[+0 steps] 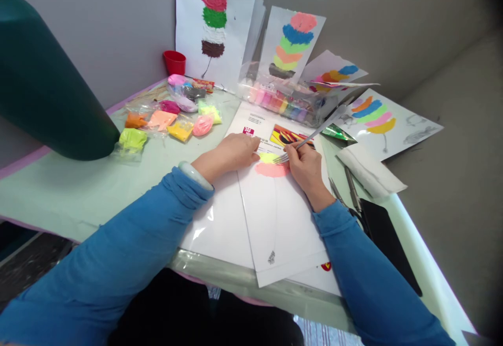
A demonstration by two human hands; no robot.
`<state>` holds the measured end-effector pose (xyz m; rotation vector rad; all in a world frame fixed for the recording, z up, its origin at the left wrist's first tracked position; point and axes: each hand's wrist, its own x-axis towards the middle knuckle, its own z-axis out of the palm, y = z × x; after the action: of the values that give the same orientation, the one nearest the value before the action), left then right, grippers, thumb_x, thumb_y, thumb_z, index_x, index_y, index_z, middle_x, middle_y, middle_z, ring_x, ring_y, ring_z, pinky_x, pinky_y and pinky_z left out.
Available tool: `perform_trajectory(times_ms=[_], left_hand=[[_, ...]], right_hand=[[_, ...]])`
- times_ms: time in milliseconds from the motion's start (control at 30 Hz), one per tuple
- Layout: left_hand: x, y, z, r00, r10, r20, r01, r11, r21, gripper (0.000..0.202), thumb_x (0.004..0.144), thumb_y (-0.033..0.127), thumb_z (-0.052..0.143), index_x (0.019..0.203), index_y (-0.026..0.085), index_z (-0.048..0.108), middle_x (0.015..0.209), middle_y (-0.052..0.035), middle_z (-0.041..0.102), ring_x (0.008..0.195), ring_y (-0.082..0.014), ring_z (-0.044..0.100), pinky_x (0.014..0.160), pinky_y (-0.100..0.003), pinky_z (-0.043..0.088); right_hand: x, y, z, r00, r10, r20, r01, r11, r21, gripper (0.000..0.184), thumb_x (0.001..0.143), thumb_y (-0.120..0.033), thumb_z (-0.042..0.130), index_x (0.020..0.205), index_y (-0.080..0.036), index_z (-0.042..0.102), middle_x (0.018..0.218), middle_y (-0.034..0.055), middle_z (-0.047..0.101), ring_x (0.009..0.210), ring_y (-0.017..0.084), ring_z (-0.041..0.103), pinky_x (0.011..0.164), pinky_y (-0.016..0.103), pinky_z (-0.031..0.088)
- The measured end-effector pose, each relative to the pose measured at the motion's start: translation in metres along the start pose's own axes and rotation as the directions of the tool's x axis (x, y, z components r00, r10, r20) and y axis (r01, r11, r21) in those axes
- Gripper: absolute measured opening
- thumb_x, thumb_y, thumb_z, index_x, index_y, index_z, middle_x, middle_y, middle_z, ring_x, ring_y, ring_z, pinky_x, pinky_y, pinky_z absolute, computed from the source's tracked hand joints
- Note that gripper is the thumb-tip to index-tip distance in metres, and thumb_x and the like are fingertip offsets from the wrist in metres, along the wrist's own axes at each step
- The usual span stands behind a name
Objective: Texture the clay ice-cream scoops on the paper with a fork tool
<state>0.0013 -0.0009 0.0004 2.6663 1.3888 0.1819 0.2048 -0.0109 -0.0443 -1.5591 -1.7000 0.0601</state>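
My right hand (pixel 305 166) is closed around a metal fork (pixel 320 127), whose tines rest at the right part of a yellow-green clay band (pixel 269 158) on a white sheet of paper (pixel 283 220). Directly below that band lies a flat pink clay band (pixel 271 170). My left hand (pixel 236 151) rests on the paper at the left of the yellow-green clay, its fingers bent and slightly apart, with nothing visible in them. A thin pencil line runs down the sheet to a small dark scribble.
Small bags of coloured clay (pixel 181 128) lie to the left, near a red cup (pixel 174 63) and a large green bottle (pixel 51 84). A clear box of clay (pixel 281 99) stands behind. Folded tissue (pixel 371 170), scissors (pixel 356 215) and a black phone-like slab (pixel 389 246) are at right.
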Motion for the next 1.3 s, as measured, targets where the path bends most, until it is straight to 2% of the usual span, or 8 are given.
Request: perform_trajectory(times_ms=[333, 667, 1300], left_hand=[[0.0014, -0.0006, 0.0012, 1.000, -0.011, 0.016, 0.011, 1.000, -0.004, 0.033, 0.082, 0.031, 0.045, 0.106, 0.014, 0.059, 0.094, -0.0129, 0.066, 0.086, -0.0240, 0.060, 0.070, -0.031, 0.039], [0.0008, -0.0007, 0.0013, 1.000, 0.004, -0.007, -0.004, 1.000, 0.014, 0.029, 0.082, 0.030, 0.045, 0.100, 0.014, 0.059, 0.088, -0.0122, 0.066, 0.080, -0.0237, 0.060, 0.064, -0.031, 0.038], [-0.0001, -0.0004, -0.0004, 1.000, -0.002, 0.004, 0.002, 1.000, -0.017, 0.028, 0.082, 0.030, 0.045, 0.101, 0.015, 0.059, 0.092, -0.0129, 0.066, 0.087, -0.0243, 0.059, 0.069, -0.032, 0.038]], right_hand=[[0.0002, 0.0014, 0.0011, 1.000, -0.004, 0.003, 0.004, 1.000, 0.019, 0.026, 0.081, -0.035, 0.047, 0.076, -0.016, 0.064, 0.077, 0.0063, 0.068, 0.064, 0.019, 0.058, 0.065, 0.034, 0.043], [0.0005, 0.0017, 0.0012, 1.000, -0.004, 0.003, 0.004, 1.000, 0.015, 0.025, 0.081, -0.035, 0.048, 0.077, -0.016, 0.063, 0.079, 0.0066, 0.068, 0.066, 0.019, 0.058, 0.066, 0.034, 0.043], [0.0004, 0.0018, 0.0008, 1.000, 0.012, -0.006, -0.012, 1.000, 0.014, 0.027, 0.081, -0.037, 0.046, 0.076, -0.016, 0.063, 0.078, 0.0073, 0.068, 0.068, 0.020, 0.059, 0.064, 0.033, 0.043]])
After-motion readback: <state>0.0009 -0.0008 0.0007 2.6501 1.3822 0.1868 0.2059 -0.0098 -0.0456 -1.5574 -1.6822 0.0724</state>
